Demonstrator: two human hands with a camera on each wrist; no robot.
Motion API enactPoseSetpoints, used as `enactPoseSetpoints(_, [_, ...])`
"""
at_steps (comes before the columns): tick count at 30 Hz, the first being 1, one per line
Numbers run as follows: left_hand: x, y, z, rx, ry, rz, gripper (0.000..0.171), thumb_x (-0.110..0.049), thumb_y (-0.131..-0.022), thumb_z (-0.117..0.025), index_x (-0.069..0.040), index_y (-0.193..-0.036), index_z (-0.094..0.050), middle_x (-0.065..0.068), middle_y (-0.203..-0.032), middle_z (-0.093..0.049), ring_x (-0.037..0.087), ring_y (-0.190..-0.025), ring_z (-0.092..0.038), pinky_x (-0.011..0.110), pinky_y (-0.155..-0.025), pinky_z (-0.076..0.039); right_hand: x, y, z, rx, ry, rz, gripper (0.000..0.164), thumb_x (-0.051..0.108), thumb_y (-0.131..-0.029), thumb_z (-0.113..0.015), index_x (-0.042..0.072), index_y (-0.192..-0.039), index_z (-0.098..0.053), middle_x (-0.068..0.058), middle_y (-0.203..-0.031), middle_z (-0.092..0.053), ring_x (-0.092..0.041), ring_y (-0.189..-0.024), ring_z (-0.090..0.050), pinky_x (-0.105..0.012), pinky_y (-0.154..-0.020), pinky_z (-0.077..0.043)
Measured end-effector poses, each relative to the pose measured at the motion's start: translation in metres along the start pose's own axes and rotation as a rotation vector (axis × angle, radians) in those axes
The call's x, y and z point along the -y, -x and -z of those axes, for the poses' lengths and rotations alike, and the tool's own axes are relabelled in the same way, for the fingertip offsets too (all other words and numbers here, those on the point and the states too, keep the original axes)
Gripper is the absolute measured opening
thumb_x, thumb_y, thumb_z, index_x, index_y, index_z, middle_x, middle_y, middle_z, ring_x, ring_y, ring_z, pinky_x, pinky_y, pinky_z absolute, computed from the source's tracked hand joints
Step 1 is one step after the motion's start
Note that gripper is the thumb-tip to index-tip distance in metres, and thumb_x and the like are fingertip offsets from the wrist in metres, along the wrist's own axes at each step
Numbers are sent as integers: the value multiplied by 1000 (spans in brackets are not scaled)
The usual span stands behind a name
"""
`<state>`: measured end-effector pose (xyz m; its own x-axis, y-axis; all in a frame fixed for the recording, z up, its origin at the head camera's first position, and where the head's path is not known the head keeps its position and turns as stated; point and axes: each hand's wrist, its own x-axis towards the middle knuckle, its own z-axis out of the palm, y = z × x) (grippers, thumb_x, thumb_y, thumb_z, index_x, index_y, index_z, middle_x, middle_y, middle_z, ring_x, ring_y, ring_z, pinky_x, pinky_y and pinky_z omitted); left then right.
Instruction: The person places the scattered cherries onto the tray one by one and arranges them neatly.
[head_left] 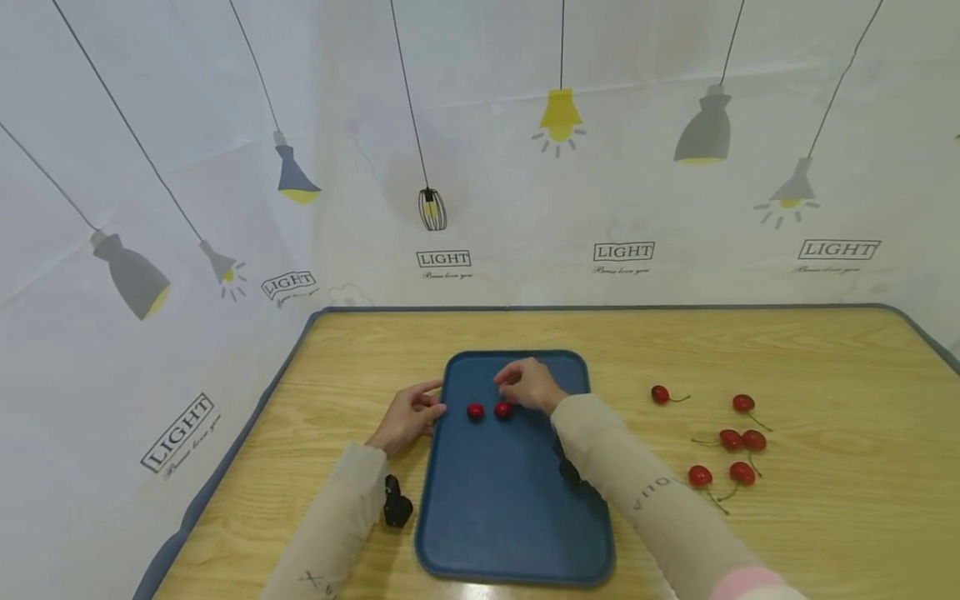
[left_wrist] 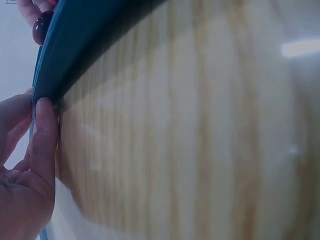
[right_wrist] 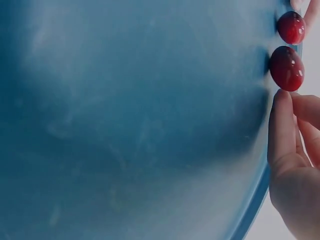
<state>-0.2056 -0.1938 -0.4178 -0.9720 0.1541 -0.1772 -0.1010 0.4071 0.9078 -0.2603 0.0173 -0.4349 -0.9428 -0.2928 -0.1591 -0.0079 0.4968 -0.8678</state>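
Note:
A blue tray (head_left: pixel 517 517) lies lengthwise on the table. Two red cherries sit side by side in its far half: a left cherry (head_left: pixel 475 412) and a right cherry (head_left: pixel 503 410). My right hand (head_left: pixel 531 385) is over the tray, its thumb and index finger pinched together at the right cherry's stem end; the stem itself is hidden. In the right wrist view the thumb tip meets that cherry (right_wrist: pixel 287 69). At the tray's left rim, my left hand (head_left: pixel 405 419) touches the edge with thumb and fingertips, the fingers fairly straight.
Right of the tray, several stemmed cherries lie on the wooden table (head_left: pixel 840 517), among them a lone cherry (head_left: pixel 660 394) nearest the tray. Behind the table hangs a white sheet (head_left: pixel 510 183) printed with lamps. A black wrist device (head_left: pixel 397 504) shows beside the left sleeve.

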Motion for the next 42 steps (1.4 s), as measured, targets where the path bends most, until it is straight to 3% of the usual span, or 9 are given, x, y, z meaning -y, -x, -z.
enactPoseSetpoints(16, [34, -23, 0, -20, -4, -1, 46, -5, -86, -57, -6, -130, -44, 14, -94, -53, 15, -66, -53, 29, -57, -50, -1, -3, -5, -22, -12, -23, 15, -4, -79, -61, -2, -93, -65, -8, -81, -60, -14, -69, -61, -27, -65, -50])
enactPoseSetpoints(39, [32, -21, 0, -20, 9, -2, 47, -4, -86, -57, -4, -131, -43, 14, -94, -52, 16, -67, -54, 33, -56, -50, -5, -2, -6, -19, -18, 17, 15, -2, -78, -61, -2, -93, -65, -8, -80, -59, -15, -67, -58, -28, -62, -50])
enactPoseSetpoints(42, [21, -13, 0, -11, 5, 1, 47, -2, -86, -56, -1, -131, -41, 15, -95, -52, 18, -70, -54, 34, -58, -50, -5, -2, -6, -21, -9, 16, 15, -1, -78, -61, -2, -93, -65, -8, -80, -59, -15, -67, -58, -28, -62, -50])
